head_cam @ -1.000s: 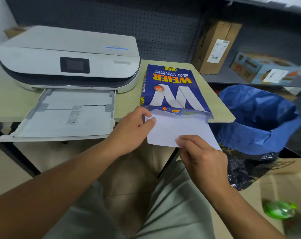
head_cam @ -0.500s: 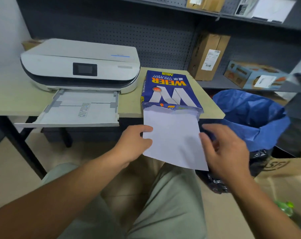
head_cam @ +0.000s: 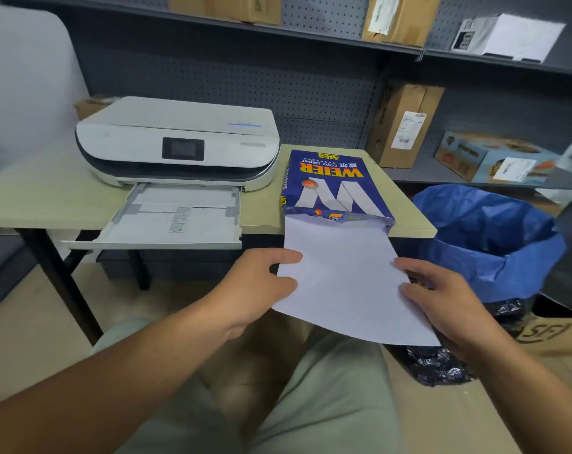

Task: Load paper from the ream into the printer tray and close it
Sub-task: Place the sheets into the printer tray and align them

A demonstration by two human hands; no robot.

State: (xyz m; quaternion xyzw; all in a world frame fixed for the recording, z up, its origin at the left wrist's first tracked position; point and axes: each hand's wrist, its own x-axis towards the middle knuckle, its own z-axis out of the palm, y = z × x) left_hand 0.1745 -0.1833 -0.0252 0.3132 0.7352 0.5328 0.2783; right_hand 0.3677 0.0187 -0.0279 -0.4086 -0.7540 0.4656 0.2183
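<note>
Head view looked down on a pale wooden tabletop (head_cam: 42, 204) carrying a white and grey inkjet printer (head_cam: 180, 142) with a dark screen on its front. Its flat grey paper tray (head_cam: 173, 221) was pulled out past the tabletop edge and lay open, with no sheets visible in it. Just beside the printer, to the right, lay a blue paper ream wrapper (head_cam: 330, 188) printed with large white and orange lettering, its torn end facing the person. A stack of white sheets (head_cam: 343, 280) stuck out of that torn end, most of its length already out past the tabletop edge and sloping down over the person's lap. The left hand (head_cam: 261, 286) gripped the stack's left edge, thumb on top. The right hand (head_cam: 438, 296) held the right edge, fingers spread loosely along it; how firmly it clasped could not be told. A blue plastic bin liner (head_cam: 494, 237) stood near the tabletop's right side, with brown cardboard boxes (head_cam: 406, 122) on dark shelves behind.
</note>
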